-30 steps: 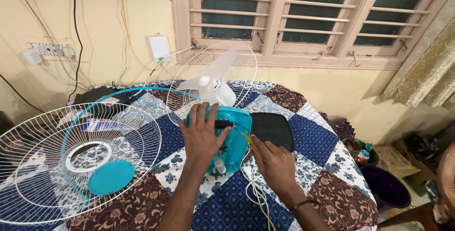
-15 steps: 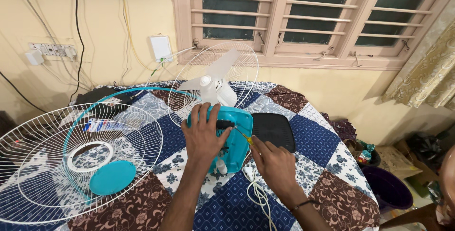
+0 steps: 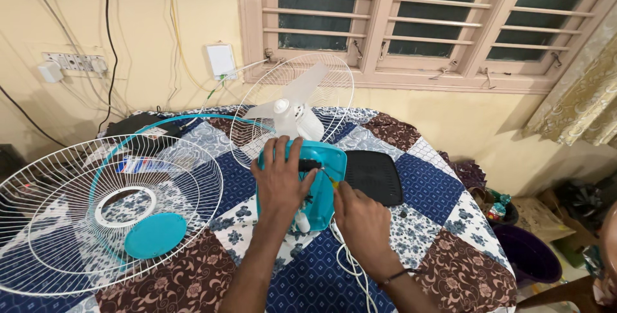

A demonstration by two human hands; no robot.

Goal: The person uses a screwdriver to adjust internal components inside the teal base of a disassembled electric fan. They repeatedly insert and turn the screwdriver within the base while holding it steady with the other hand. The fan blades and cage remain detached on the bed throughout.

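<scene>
The teal fan base [image 3: 319, 184] lies on the quilted table [image 3: 443, 223], just before the white blades [image 3: 292, 110]. The left hand [image 3: 281, 181] presses spread upon it; the right hand [image 3: 360, 213] pinches a screwdriver [image 3: 329, 179]. It looks like light, stiff plastic, best steadied by its edges.

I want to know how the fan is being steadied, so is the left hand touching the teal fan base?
Touching. The head view shows the left hand lying flat on the teal fan base, fingers spread across its top.

Turquoise fan base [image 3: 324, 178] lies flat on quilt.
</scene>
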